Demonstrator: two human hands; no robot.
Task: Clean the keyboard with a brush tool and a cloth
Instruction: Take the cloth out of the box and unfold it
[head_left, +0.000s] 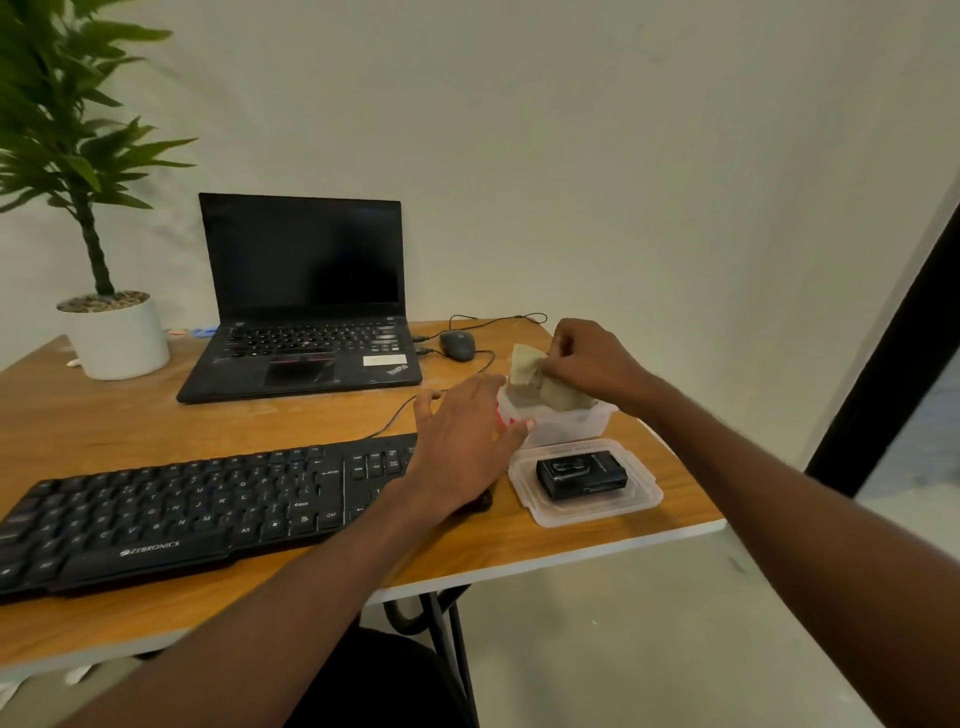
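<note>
The step in hand looks like fetching the cloth, before any cleaning of the keyboard has begun. The right hand is curled, its fingertips pinching a pale, crumpled cloth at the mouth of a clear plastic container that stands toward the right end of the bench. The cloth is partly risen above the rim and partly inside, so it reads as being drawn out, though a single view cannot settle which way it is going. The left hand lies spread and flat, its fingers against the left wall of the container, seemingly steadying it; its wrist passes over the right end of the keyboard.

The keyboard, black, lies along the near left of the bench, untouched by any tool. Just near of the container sits its lid, upturned, with a small black box resting in it; whether that box holds the brush tool cannot be told. Farther back stand an open laptop, a wired mouse and a potted plant at the far left.

The next move probably calls for lifting the cloth clear of the rim while the left hand keeps the light container from tipping, then carrying it left to the keys.
</note>
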